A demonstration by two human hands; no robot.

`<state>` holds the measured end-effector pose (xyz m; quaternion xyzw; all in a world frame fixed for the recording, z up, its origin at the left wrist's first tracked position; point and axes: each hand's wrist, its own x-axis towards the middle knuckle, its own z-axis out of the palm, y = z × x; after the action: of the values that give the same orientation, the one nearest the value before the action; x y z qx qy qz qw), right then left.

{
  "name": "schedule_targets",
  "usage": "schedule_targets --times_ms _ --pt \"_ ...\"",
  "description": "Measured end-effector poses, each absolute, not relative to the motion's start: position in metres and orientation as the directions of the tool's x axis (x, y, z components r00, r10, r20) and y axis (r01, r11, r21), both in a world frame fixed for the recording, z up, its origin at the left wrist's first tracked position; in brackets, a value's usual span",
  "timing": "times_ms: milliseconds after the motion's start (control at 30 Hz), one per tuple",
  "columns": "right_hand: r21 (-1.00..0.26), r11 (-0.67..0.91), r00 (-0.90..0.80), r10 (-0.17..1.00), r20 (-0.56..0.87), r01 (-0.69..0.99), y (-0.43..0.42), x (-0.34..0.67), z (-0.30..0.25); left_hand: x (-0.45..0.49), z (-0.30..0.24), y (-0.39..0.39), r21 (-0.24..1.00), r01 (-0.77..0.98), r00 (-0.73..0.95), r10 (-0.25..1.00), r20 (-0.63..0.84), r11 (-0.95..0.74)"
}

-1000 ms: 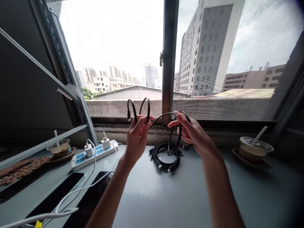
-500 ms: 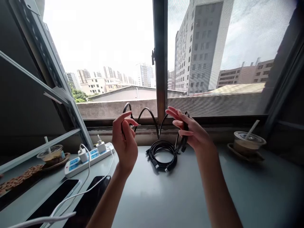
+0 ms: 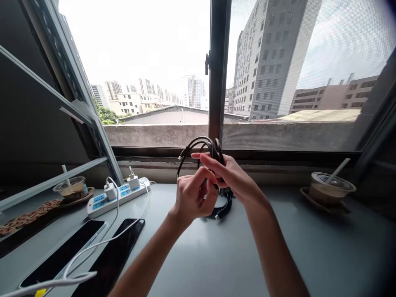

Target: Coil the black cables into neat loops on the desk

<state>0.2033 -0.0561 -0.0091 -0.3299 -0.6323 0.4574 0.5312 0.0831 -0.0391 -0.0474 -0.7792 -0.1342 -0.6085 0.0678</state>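
Above the table, my two hands meet around a black cable (image 3: 198,140) bent into loops. My left hand (image 3: 194,192) has its fingers curled closed against the cable, which comes out behind its knuckles. The fingers of my right hand (image 3: 235,175) are wrapped round the gathered loops, thumb and forefinger pointing left. A plug end of the cable, with a light tip, sticks out left of the loops. Behind and below my hands, a second coiled black cable (image 3: 227,204) lies on the table, partly hidden by them.
To the left stands a white power strip (image 3: 119,199) with chargers and white cords. Two dark phones (image 3: 116,251) lie in front of it. Plastic cups with straws stand at the left (image 3: 72,189) and right (image 3: 331,190). A metal frame (image 3: 102,136) rises at the left, before the window.
My left hand has moved right to meet my right hand, which has shifted slightly left. The cable stretched between them is now gathered into closer loops. The view has tilted slightly.
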Motion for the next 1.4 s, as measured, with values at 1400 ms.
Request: schedule_targets --times_ms 1400 --pt "-0.685 0.671 0.078 0.696 0.714 0.283 -0.064 0.218 -0.006 0.069 -0.016 -0.039 0.840 -0.494 0.163 0.926 0.342 -0.223"
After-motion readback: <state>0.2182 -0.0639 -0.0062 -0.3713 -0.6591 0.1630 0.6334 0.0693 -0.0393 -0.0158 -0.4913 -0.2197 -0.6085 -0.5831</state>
